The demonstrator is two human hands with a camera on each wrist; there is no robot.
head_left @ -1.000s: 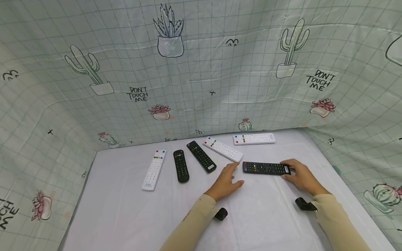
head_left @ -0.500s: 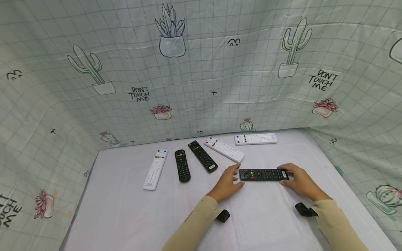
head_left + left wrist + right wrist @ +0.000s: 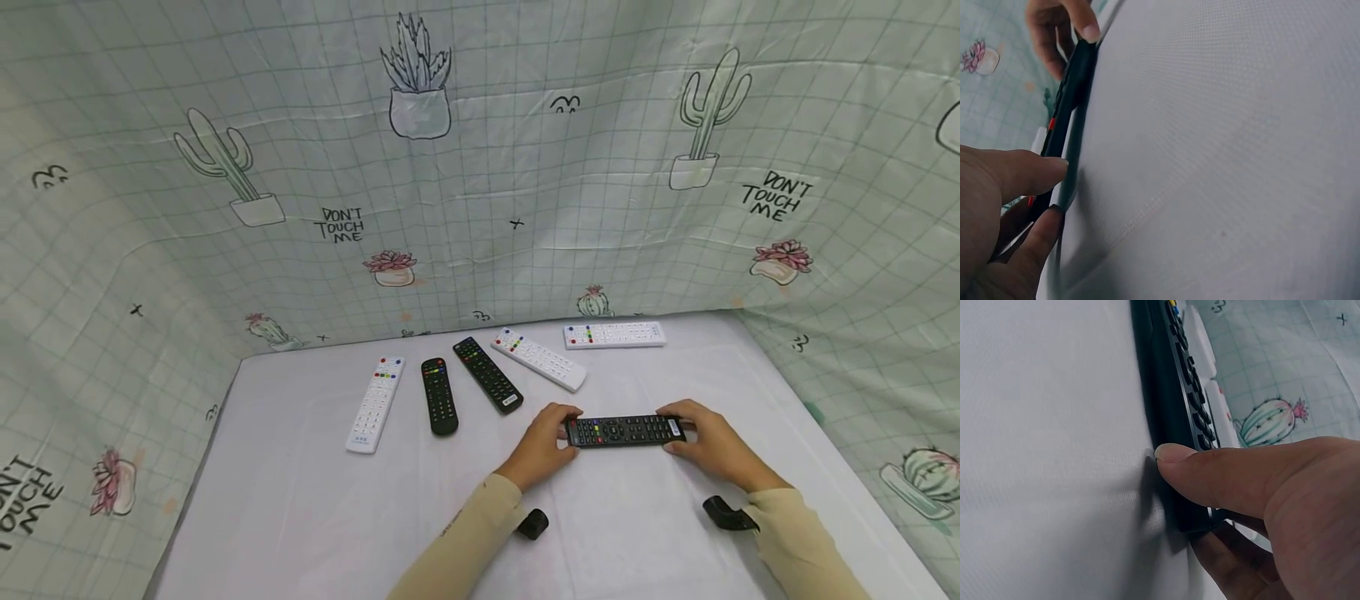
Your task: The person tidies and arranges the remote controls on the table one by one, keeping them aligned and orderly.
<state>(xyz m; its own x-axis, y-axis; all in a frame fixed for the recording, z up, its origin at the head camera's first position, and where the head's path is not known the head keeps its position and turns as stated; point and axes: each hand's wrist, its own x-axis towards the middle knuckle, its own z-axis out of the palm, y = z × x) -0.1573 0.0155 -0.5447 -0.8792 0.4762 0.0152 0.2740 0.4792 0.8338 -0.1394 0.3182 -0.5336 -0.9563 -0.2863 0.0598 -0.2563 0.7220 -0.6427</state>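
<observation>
A black remote control (image 3: 624, 431) lies crosswise between the two hands in the head view. My left hand (image 3: 537, 447) has thumb and fingers at its left end, the end with the red buttons. At the labelled right end, my right hand (image 3: 712, 442) pinches the remote between thumb and fingers. Seen from the left wrist, the thumb (image 3: 1035, 174) presses along the side of the black remote (image 3: 1079, 81), the other hand at its far end. From the right wrist, the thumb (image 3: 1210, 472) lies on the remote's near side; the fingers behind are partly hidden.
Behind the hands lie a white remote (image 3: 615, 334), an angled white remote (image 3: 540, 359) and a black remote (image 3: 487, 375). Further left are a rounded black remote (image 3: 439, 397) and another white remote (image 3: 376, 405). A patterned cloth (image 3: 480, 183) walls the white table (image 3: 300, 500).
The black remote has come toward the person and slightly left, moved by the right hand. The left hand, apart from it before, has closed on its left end.
</observation>
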